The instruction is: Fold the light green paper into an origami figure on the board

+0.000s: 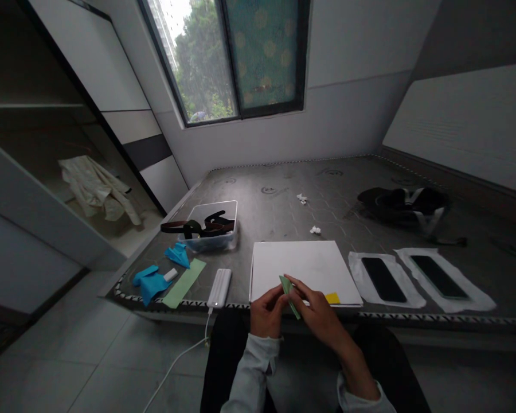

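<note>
A small folded piece of green paper point(289, 292) is held between my two hands, over the front edge of a white board point(294, 261). My left hand point(266, 310) pinches its left side with thumb and fingers. From the right, my right hand point(316, 312) grips the paper too, its fingers closed along the fold. Close to my right hand, a small yellow paper piece point(332, 298) lies on the board's front corner.
Left of the board lie a white power bank point(219, 288) with a cable, a green paper strip point(184, 284), blue paper pieces point(151, 285) and a plastic box point(234, 229) with belts. On the right are two phones point(383, 279) point(439, 277) on white sheets and a dark cap point(378, 201).
</note>
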Demonstrator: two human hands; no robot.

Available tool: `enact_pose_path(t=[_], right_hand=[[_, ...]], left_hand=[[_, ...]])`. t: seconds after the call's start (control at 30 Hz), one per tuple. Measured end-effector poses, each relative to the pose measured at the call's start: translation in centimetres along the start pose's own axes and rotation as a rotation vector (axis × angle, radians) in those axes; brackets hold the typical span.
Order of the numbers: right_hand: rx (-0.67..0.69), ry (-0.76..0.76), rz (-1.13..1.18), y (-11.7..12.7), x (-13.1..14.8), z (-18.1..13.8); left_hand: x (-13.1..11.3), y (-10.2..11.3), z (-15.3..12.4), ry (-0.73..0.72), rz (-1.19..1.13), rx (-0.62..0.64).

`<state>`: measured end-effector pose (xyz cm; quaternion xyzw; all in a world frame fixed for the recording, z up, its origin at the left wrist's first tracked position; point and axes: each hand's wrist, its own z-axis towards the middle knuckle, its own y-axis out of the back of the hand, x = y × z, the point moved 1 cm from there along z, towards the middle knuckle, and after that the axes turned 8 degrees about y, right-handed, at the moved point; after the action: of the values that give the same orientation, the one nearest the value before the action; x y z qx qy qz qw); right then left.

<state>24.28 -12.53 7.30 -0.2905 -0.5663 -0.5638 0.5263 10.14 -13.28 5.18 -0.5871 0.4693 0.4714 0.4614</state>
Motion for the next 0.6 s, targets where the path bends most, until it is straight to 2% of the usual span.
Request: enact_pose_path(t=[0.2, 0.27, 0.43, 0.6], right_hand=[[0.111, 0.054, 0.006, 0.4, 0.4, -0.6], [0.114, 0.043, 0.033, 0.3, 0.6, -0.6], [0.107, 0.023, 0.062, 0.3, 0.4, -0.5], [0.104, 0.019, 0.015, 0.6, 0.1, -0.5]], left_hand=[[-0.7, 0.1, -0.4, 0.029, 0.017, -0.026], [-0.8, 0.1, -0.5, 0.008, 0.049, -0.047], [-0.9, 0.3, -0.5, 0.047, 0.057, 0.033], [-1.2, 0.2, -0.5, 0.009, 0.146, 0.036]])
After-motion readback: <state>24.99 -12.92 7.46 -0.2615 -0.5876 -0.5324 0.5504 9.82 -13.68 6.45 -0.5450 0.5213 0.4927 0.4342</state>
